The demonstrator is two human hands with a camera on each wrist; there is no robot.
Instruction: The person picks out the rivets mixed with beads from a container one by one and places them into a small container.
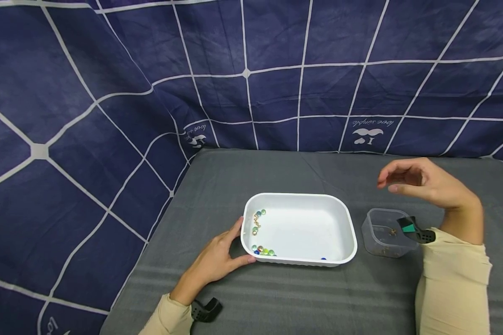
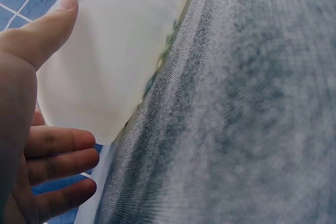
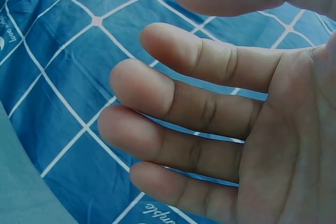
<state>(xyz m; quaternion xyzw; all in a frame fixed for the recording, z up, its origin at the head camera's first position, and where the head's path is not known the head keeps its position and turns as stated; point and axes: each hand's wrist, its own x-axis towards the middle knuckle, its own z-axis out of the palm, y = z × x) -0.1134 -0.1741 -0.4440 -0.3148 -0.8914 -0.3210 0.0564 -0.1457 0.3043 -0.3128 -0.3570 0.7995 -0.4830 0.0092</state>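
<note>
A white rectangular tray (image 1: 306, 228) sits on the grey cloth. Glass marbles (image 1: 261, 250) of several colours lie along its left side and near-left corner, and one blue marble (image 1: 323, 258) is by the front wall. My left hand (image 1: 215, 256) holds the tray's near-left corner, thumb on the front wall and index finger at the left side. In the left wrist view the other fingers (image 2: 60, 163) stand off the tray. My right hand (image 1: 427, 184) is raised beyond the clear plastic container (image 1: 377, 239), fingers loosely bent, holding nothing.
The clear container stands right of the tray, partly hidden by the right wrist strap, with a few small gold-coloured bits (image 1: 392, 231) in it. A dark blue cloth with white lines (image 1: 276, 93) hangs behind and at the left. Grey cloth (image 1: 251, 172) covers the surface.
</note>
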